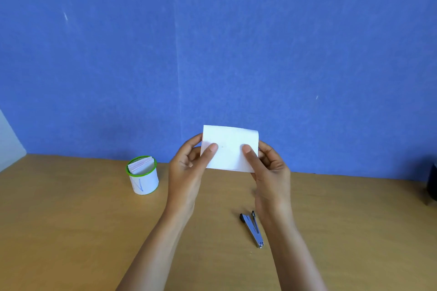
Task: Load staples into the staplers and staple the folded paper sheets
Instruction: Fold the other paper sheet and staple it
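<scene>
A folded white paper sheet (229,146) is held up above the wooden table, its fold at the top. My left hand (189,165) grips its left edge with the thumb on the front face. My right hand (269,165) grips its right edge the same way. A tiny dark mark, possibly a staple, shows near the sheet's middle. A small metal stapler (252,228) with a black end lies on the table below my right wrist, untouched.
A white cup with a green rim (143,176) stands at the left back of the table (71,231) and holds several folded papers. A dark object (432,184) sits at the right edge. A blue wall rises behind.
</scene>
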`<state>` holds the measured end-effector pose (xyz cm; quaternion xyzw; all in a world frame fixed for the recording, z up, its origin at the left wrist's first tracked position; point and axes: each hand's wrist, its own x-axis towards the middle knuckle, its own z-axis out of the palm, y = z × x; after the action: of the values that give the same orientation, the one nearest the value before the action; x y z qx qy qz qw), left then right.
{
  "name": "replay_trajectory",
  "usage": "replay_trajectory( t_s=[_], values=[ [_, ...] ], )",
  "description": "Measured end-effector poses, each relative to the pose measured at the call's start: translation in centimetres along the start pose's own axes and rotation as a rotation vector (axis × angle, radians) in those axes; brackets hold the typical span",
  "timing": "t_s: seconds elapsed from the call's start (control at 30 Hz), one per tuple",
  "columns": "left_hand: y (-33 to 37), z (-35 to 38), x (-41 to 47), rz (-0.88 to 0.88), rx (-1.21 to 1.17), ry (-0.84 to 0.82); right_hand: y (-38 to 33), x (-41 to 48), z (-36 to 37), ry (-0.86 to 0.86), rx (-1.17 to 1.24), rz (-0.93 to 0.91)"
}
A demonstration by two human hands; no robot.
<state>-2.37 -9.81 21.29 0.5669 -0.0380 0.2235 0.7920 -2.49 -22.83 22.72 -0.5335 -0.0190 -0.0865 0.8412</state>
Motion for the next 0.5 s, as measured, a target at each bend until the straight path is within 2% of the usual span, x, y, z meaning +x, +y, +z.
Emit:
replay_trajectory(
  t_s=[0.37, 0.5],
  values=[
    [1.0, -0.2, 0.0, -0.063, -0.099, -0.061, 0.0, -0.2, 0.4, -0.112, 0.004, -0.061],
    [1.2, -0.1, 0.1, 0.001, -0.046, -0.042, 0.2, -0.3, 0.3, -0.120, -0.125, -0.239]
  ],
)
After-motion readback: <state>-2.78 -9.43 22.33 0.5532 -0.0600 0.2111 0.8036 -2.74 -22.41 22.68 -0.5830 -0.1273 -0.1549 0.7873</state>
